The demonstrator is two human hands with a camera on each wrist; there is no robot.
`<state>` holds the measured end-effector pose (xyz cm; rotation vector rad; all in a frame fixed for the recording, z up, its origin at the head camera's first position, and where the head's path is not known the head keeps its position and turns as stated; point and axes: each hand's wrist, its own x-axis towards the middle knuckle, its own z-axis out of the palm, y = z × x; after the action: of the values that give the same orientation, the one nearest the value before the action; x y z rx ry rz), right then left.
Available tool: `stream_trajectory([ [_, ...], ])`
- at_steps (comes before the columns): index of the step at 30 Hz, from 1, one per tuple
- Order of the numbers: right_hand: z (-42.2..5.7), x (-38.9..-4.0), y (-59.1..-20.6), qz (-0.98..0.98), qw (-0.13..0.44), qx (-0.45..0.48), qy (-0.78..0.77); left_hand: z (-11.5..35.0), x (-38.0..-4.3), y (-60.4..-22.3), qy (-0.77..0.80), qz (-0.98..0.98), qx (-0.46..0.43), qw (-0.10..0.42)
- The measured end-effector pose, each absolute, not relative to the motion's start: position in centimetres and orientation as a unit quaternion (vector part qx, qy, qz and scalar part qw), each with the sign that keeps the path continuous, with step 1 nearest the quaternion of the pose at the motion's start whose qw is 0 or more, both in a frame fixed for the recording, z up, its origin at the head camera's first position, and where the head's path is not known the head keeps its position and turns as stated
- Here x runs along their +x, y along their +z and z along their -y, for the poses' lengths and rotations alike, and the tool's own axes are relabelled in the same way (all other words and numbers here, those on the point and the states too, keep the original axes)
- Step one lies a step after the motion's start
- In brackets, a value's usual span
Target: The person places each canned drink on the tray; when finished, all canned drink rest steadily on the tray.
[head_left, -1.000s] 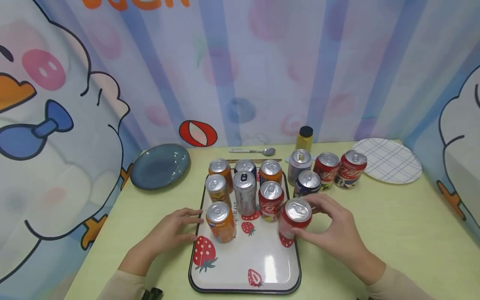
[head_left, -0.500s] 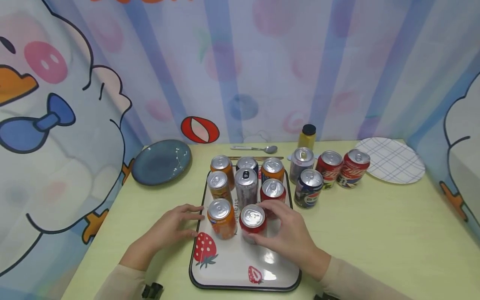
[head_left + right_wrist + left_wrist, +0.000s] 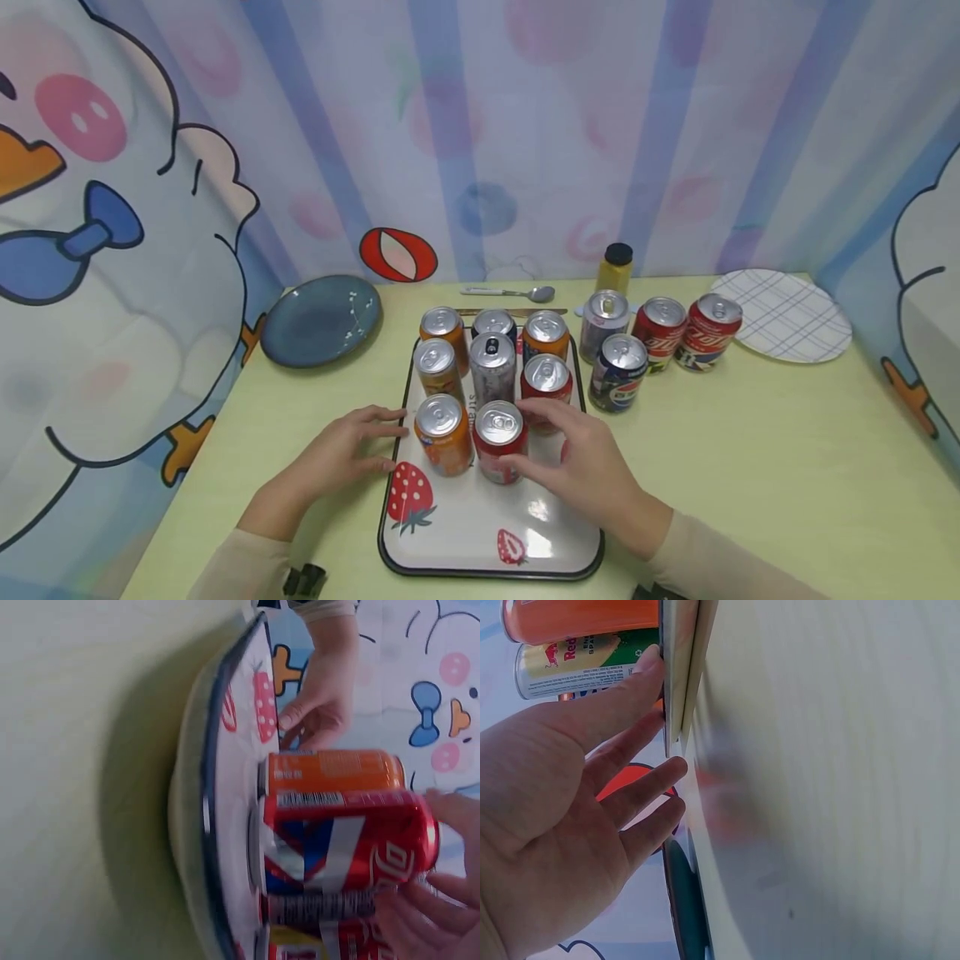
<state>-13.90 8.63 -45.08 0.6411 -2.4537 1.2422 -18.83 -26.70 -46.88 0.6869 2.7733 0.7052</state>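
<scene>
A strawberry-print tray (image 3: 450,546) carries several upright drink cans. My right hand (image 3: 588,471) holds a red soda can (image 3: 500,450) standing in the front row, thumb at its front and fingers at its right side. In the right wrist view, the red can (image 3: 345,840) has the thumb near its top edge and fingertips along its side. Just left of it stands an orange soda can (image 3: 444,442). My left hand (image 3: 341,454) rests with extended fingers at the tray's left rim; in the left wrist view, its fingertips are by the tray edge (image 3: 676,682).
Right of the tray stand a dark blue can (image 3: 618,379), a silver can (image 3: 603,329) and two red cans (image 3: 660,333). Farther back are a yellow bottle (image 3: 615,271), a spoon (image 3: 517,292), a blue plate (image 3: 318,325) and a checkered plate (image 3: 787,321).
My right hand has brought the red can leftward from the tray's right edge to beside the orange can, where it now stands. The left hand has stayed at the rim.
</scene>
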Motion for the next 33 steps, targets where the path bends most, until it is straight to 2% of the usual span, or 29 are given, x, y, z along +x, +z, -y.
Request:
stream_trajectory([
  [5,-11.5,-14.7,-45.0,0.834,0.207,0.238,0.454,26.7,-19.0,-46.6,0.234,-0.939,0.233,0.097],
  [11,-15.7,-16.0,-44.7,0.846,0.286,0.195,0.407,26.8,-19.3,-46.3,0.231,-0.939,0.234,0.099],
  [18,-19.0,-17.7,-46.1,0.847,0.333,0.162,0.381,26.9,-19.3,-46.1,0.234,-0.939,0.233,0.098],
  [22,-19.8,-18.5,-46.6,0.850,0.322,0.140,0.393,26.9,-19.3,-46.1,0.237,-0.938,0.229,0.104],
  [28,-20.1,-19.4,-46.7,0.867,0.264,0.132,0.401,26.8,-19.2,-46.4,0.242,-0.937,0.227,0.111],
  [33,-20.0,-19.8,-46.9,0.873,0.265,0.128,0.390,26.7,-19.2,-46.8,0.242,-0.936,0.230,0.110],
])
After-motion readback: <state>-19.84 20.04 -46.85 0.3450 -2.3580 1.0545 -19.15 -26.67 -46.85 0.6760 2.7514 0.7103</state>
